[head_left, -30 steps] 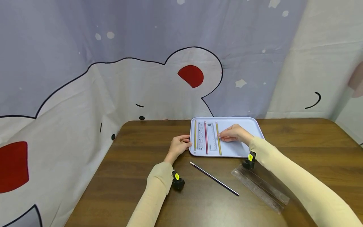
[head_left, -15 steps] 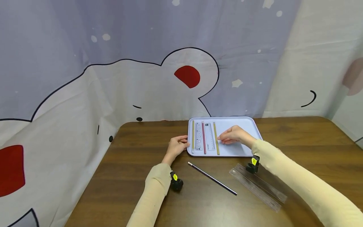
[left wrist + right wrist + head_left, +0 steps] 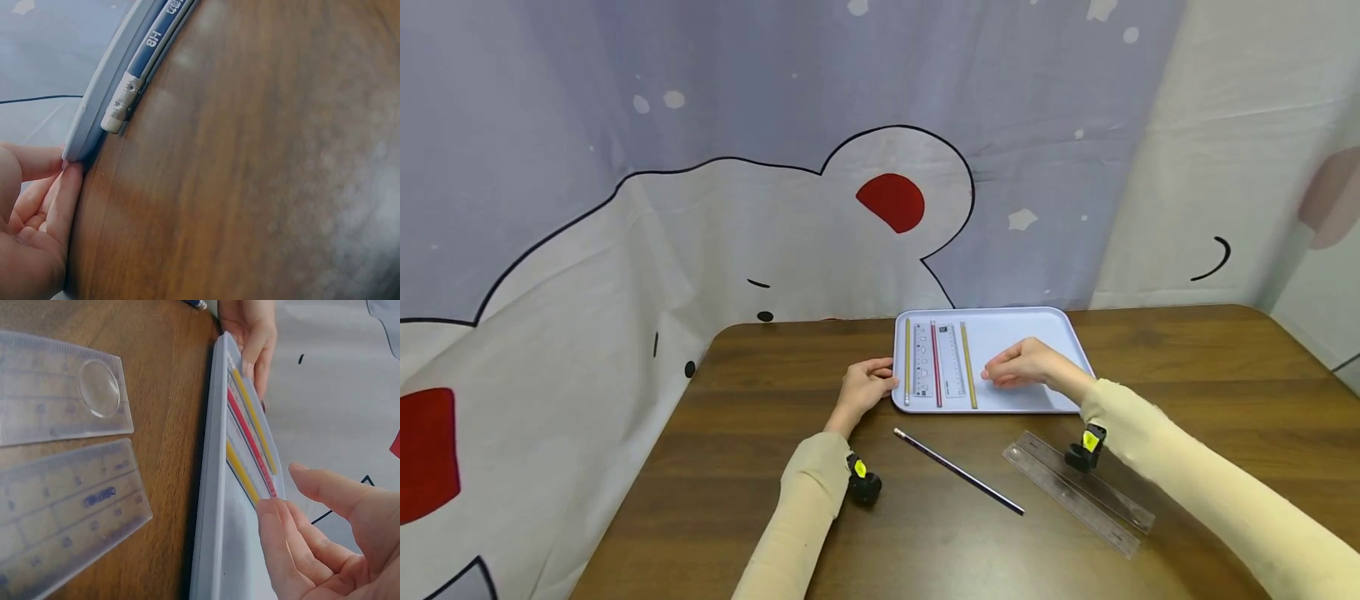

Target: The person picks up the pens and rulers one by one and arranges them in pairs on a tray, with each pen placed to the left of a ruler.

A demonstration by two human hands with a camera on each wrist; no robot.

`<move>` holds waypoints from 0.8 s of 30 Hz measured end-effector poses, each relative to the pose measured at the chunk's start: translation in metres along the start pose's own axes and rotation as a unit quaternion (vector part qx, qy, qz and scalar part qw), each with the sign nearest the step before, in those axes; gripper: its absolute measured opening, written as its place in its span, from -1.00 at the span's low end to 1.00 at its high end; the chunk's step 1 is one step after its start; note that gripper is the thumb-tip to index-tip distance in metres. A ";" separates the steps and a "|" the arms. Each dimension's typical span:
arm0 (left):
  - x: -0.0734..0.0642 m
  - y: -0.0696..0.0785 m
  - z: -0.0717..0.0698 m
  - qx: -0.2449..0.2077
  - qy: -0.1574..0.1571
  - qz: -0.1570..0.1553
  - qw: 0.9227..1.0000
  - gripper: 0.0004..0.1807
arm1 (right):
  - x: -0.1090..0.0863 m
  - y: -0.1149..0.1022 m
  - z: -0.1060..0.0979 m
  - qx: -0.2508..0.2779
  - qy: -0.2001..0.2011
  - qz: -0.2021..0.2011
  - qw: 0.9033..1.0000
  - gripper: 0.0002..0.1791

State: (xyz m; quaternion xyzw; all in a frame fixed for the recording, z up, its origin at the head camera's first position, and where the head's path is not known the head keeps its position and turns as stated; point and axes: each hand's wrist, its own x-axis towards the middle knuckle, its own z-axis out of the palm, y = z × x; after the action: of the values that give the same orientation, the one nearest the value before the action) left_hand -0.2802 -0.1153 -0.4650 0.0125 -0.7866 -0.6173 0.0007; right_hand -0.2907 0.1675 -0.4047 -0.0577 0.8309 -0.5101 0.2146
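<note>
My left hand (image 3: 861,390) pinches the near left edge of a pale tray (image 3: 1000,329), thumb above and fingers under the rim in the left wrist view. Over the tray's middle hovers my right hand (image 3: 1028,364), holding nothing, with thumb and fingertips apart in the right wrist view. Side by side on the tray's left half lie a yellow pencil (image 3: 907,362), a clear ruler (image 3: 922,375), a red pencil (image 3: 936,364), a second clear ruler (image 3: 953,367) and another yellow pencil (image 3: 968,365). That last pencil is nearest the right fingertips, slightly apart from them.
A dark pencil (image 3: 958,471) with a white eraser lies slanted on the wooden table (image 3: 760,467) before the tray. Two clear rulers, one nearer (image 3: 1067,500) and one (image 3: 1120,504) partly beneath the right wrist's camera, lie to its right. A printed curtain (image 3: 760,233) hangs behind.
My right hand has moved off the right-hand yellow pencil, drawing slightly to the right. The left hand stays at the tray's edge. The whole head view has shifted a little.
</note>
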 end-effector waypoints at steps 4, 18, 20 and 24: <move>0.000 0.000 0.000 -0.003 -0.002 0.003 1.000 -0.56 | -0.005 0.000 0.000 -0.012 -0.001 -0.005 1.000 -0.56; -0.001 -0.001 -0.001 -0.011 -0.004 0.011 1.000 -0.56 | -0.022 0.008 0.003 -0.012 -0.018 -0.022 1.000 -0.55; -0.001 -0.001 -0.001 -0.011 -0.003 0.010 1.000 -0.56 | -0.024 0.009 0.003 -0.009 -0.020 -0.026 0.999 -0.55; -0.001 -0.001 -0.001 -0.005 -0.002 0.010 1.000 -0.56 | -0.028 0.010 0.003 -0.004 -0.022 -0.034 0.999 -0.54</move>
State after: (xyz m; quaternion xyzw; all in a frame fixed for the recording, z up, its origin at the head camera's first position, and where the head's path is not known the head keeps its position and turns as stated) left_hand -0.2789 -0.1164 -0.4654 0.0031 -0.7837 -0.6211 0.0058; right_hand -0.2633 0.1785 -0.4062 -0.0984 0.8253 -0.5126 0.2154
